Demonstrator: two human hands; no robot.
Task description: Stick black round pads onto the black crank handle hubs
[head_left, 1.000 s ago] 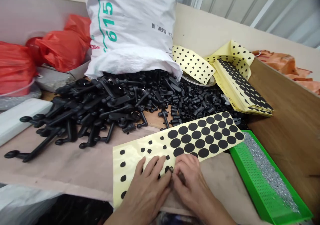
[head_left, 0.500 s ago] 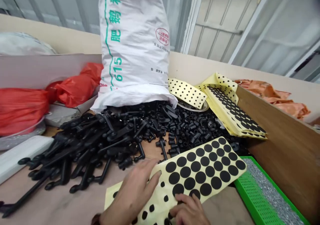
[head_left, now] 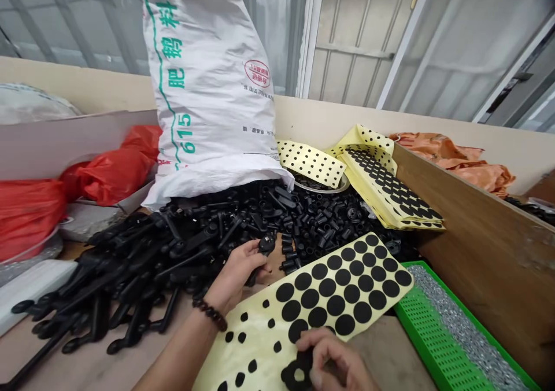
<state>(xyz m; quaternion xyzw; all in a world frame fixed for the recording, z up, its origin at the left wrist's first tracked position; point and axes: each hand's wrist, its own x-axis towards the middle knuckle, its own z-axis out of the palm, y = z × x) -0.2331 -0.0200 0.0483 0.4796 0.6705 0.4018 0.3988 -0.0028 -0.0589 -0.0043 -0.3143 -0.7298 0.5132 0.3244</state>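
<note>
My left hand [head_left: 241, 268], with a dark bead bracelet at its wrist, is closed around a black plastic arm [head_left: 266, 243] whose round end points up. It reaches over the far edge of a pale yellow sticker sheet [head_left: 255, 339], in front of the pile of black plastic parts [head_left: 191, 246]. Rows of round black stickers [head_left: 335, 305] cover the sheet's right half, while small black dots mark its left. Low on the sheet, my right hand [head_left: 336, 361] pinches a black sticker [head_left: 306, 359]. Beside those fingers is a black piece with a hole, partly covered.
Behind the pile stands a white woven sack [head_left: 212, 84]. A green tray [head_left: 427, 333] of small metal pieces lies right, by a wooden divider [head_left: 472, 246]. More sticker sheets [head_left: 385, 188] lie at the back. Red bags [head_left: 115, 174] and a white block [head_left: 34, 292] are left.
My left hand has left the sheet, moved forward to the parts and taken hold of a black plastic arm. My right hand stays low on the sheet. The whole view has shifted slightly.
</note>
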